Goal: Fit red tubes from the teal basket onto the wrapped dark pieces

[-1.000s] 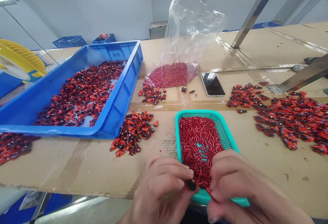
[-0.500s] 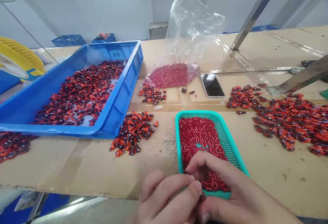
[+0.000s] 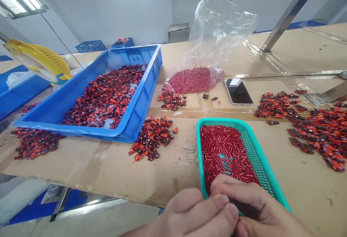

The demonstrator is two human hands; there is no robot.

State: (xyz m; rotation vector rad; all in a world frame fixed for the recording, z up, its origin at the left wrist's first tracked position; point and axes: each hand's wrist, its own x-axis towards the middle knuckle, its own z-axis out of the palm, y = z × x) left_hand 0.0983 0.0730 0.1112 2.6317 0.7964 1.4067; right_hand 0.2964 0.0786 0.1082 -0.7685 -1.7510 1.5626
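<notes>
My left hand (image 3: 199, 213) is closed, its fingertips pinched together against those of my right hand (image 3: 257, 204). The right hand is also closed, with thumb and index finger bent inward. Whatever lies between the fingertips is hidden. Both hands are over the near end of a green plastic basket (image 3: 264, 157). Inside it lie many short dark-red tubes (image 3: 222, 139), with a bit of green bottom showing among them. Left of the basket is a heap of small black-and-orange parts (image 3: 153, 136) on the cardboard-covered table (image 3: 114, 168).
A large blue crate (image 3: 154, 96) on the left holds more black-and-orange parts. Behind the basket stand a clear plastic bag (image 3: 193, 80) of red tubes and a phone (image 3: 238, 91). Another parts pile (image 3: 322, 128) spreads at right. A yellow fan (image 3: 51, 60) stands far left.
The view has turned left, so the table's things appear farther right. My right hand's fingers have drawn in closer to the left; a small dark piece seen between them before is now hidden.
</notes>
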